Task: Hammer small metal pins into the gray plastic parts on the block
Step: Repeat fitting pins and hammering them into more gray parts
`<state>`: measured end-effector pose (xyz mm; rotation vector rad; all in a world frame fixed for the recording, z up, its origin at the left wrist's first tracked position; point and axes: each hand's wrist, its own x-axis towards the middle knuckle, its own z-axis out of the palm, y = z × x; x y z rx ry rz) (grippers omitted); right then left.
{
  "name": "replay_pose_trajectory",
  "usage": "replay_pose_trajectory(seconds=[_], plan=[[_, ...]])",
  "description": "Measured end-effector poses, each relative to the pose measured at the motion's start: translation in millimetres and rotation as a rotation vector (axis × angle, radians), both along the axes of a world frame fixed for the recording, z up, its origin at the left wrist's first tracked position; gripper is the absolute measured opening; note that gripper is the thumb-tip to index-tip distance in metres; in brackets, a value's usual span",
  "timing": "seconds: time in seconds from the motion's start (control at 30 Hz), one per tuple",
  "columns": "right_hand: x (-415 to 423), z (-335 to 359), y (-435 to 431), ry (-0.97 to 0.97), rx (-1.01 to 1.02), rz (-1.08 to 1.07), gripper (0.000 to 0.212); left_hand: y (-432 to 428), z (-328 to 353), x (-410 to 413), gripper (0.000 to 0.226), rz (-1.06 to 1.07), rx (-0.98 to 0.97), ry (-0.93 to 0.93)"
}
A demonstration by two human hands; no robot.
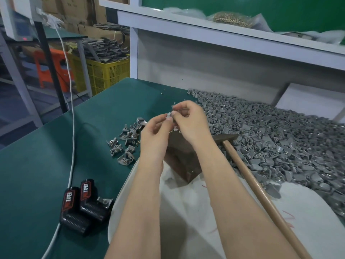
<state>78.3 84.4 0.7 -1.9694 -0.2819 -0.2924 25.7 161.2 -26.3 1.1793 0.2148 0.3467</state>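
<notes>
Above the block (183, 161), left hand (155, 135) and right hand (188, 121) both pinch one gray part (169, 115) at the fingertips, likely seating a pin by hand; the pin is too small to tell. Hammer (248, 171) lies unheld right of the block, within reach. Main pile of gray parts (280, 139) is right of the block, a smaller batch (125, 146) left, probably done.

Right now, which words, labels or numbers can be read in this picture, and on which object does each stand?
"TAPER": white letters on the label of the left black plastic battery pack.
"TAPER": the same label on the right black plastic battery pack.
Red mark before each "TAPER": too blurred to read.
Red lit display on the white machine, far left: too blurred to read.
</notes>
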Motion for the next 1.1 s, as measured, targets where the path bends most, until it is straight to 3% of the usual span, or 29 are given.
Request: replay_pose_trajectory(seconds=[0.1, 0.2, 0.3, 0.4, 0.5, 1.1], plan=[[-2.1, -1.1, -3.6, 0.051, 0.064, 0.006, 0.009, -0.7, -2.8, -0.2, 0.01, 0.017, 0.048, 0.016], [-3.1, -1.1, -2.9, 0.082, 0.178, 0.034, 0.008, 1.4, 0.8, -0.7, 0.005, 0.213, -0.106, -0.029], [0.7, -9.3, 10.6, -0.074, -0.346, 0.044, 0.009, 11.8, 3.4, 0.7, 0.015, 0.519, -0.31, -0.116], [-0.3, -21.0, 39.8, -0.062, -0.888, 0.175, 0.017, 21.5, 3.4, 0.0, 0.014, 0.678, -0.361, -0.16], [0.2, -27.7, 60.0, -0.03, -1.139, 0.202, 0.015, 23.8, 2.1, -0.2, 0.012, 0.72, -0.399, -0.157], [7.8, -39.1, 74.2, 0.038, -1.073, 0.12, 0.021, 17.7, 3.7, -1.4, 0.01, 0.66, -0.444, -0.134]])
